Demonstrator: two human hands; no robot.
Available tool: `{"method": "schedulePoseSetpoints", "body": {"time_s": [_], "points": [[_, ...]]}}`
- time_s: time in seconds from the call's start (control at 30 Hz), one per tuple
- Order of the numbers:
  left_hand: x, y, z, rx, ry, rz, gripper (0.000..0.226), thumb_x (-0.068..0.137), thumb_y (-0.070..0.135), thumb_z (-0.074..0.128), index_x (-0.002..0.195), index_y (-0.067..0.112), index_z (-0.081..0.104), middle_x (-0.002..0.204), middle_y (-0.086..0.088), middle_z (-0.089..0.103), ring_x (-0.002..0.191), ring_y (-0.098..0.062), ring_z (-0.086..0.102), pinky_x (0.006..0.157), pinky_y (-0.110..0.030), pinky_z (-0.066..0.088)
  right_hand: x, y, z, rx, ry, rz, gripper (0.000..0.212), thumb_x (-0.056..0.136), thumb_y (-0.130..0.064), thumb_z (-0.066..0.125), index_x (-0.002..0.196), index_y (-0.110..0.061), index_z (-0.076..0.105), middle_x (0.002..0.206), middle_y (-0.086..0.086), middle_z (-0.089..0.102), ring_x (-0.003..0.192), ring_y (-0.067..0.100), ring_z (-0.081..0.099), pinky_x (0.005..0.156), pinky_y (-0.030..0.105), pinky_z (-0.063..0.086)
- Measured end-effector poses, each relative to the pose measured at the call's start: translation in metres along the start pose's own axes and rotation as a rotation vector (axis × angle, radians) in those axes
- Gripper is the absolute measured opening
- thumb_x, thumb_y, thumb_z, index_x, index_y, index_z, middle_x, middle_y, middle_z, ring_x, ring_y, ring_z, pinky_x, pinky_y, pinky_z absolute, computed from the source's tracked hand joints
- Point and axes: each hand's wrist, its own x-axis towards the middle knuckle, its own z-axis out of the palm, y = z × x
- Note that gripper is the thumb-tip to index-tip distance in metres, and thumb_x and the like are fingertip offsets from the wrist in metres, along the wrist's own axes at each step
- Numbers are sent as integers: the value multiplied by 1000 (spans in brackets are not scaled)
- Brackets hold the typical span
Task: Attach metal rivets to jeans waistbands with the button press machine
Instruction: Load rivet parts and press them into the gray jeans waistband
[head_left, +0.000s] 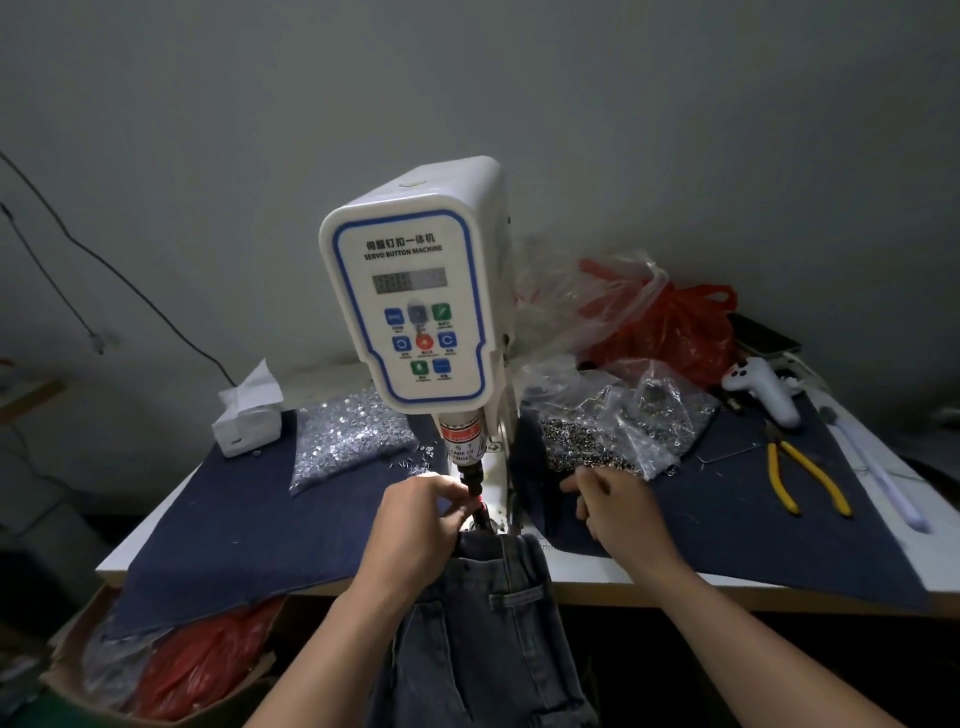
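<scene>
You are mid-cycle, as far as this view lets me judge: the jeans (493, 613) already hang off the front edge of the table (597, 582) at six o'clock from the servo button machine (415, 291), with the waistband (498, 545) tucked up under the punch head (470, 467), but no finished rivet shows on the denim, so the pressing itself looks not yet done for this spot. Your left hand (415, 519) sits at the seven o'clock side of the punch, its fingers curled in close to the tip as though seating a small part; what exactly they pinch is hidden, so I cannot tell. Your right hand (618, 509) is out at three o'clock from the punch, fingers bent down at the mouth of the bag of dark rivet parts (602, 441), apparently picking one up, though whether anything is held I cannot tell. A second bag of silvery rivet pieces (348, 441) lies at nine o'clock, still heavily stocked, so plenty of work seems left. The jeans are faded grey-blue denim, belt loop (506, 566) and a back pocket (519, 603) facing up, the waistband bunched and dark under the red light at the die.
</scene>
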Motion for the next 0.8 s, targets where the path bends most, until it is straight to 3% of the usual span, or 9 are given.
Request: {"method": "schedulePoseSetpoints", "body": {"time_s": [0.3,0.43,0.6,0.8], "points": [[2,-3,-3,-66,-51,-61,3,89,28,82,89,30,85,95,18,79,81,19,59,70,4,37,1,3,0,-26,-1,-19,38,106,-28,47,80,-23,74,57,-2,62,47,6,52,56,32,42],[7,1,-6,-2,-77,-81,5,89,31,82,85,28,84,95,18,75,73,15,53,64,3,38,3,5,0,-29,2,-26,38,106,-28,47,79,-24,73,57,-3,61,47,7,52,57,32,42],[9,6,-10,14,-102,-111,4,89,34,83,87,30,85,97,13,79,69,12,58,57,-1,40,4,8,1,-23,4,-27,38,106,-29,47,79,-25,73,57,-4,62,47,6,52,56,31,42],[3,3,-11,-75,-140,-89,11,88,24,84,90,35,85,90,24,77,76,24,59,61,-2,42,5,8,1,-32,2,-34,39,105,-30,46,78,-25,73,58,-4,62,46,5,51,56,32,41]]}}
